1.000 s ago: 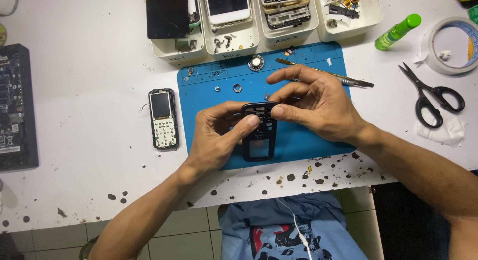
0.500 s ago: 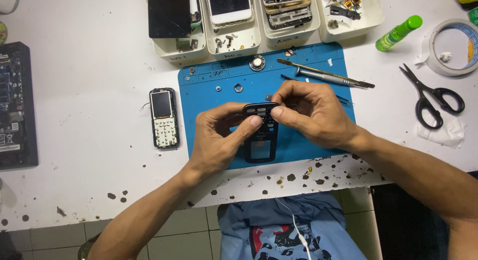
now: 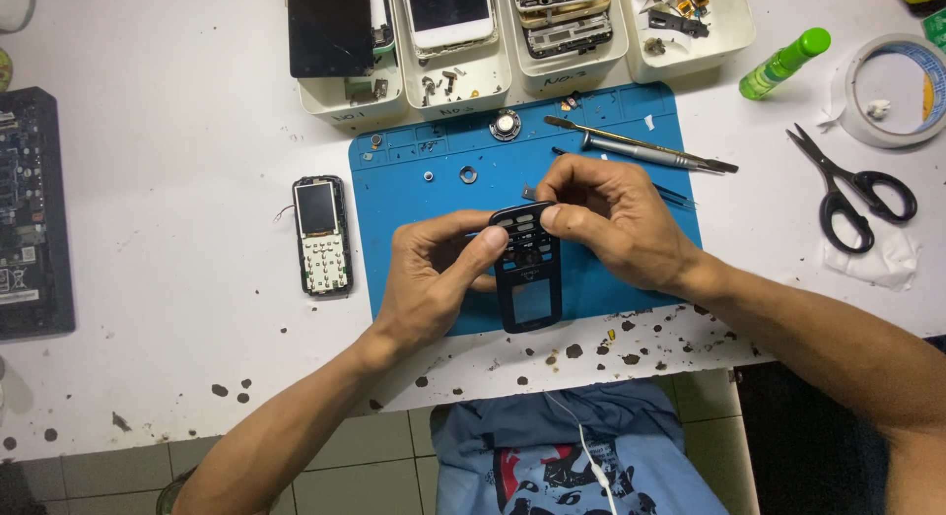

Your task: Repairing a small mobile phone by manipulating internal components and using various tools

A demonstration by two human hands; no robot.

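I hold a black phone front cover point(image 3: 528, 274), with keypad holes and an empty screen window, over the blue work mat point(image 3: 414, 195). My left hand point(image 3: 434, 274) grips its left side, the thumb pressed on the keypad part. My right hand point(image 3: 611, 219) pinches the cover's top end with thumb and fingers. The stripped phone body point(image 3: 321, 235), with its small screen and bare keypad board, lies on the white table just left of the mat.
Several white trays point(image 3: 453, 81) with phones and parts line the back edge. A screwdriver point(image 3: 645, 154) and a thin pry tool lie on the mat's upper right. Scissors point(image 3: 852, 192), a tape roll point(image 3: 892, 91) and a green bottle point(image 3: 783, 62) sit at right. A dark circuit board point(image 3: 30, 214) lies far left.
My right hand has drawn its fingers in and down, which uncovers the screwdriver and pry tool behind it. The cover stays in both hands at about the same place.
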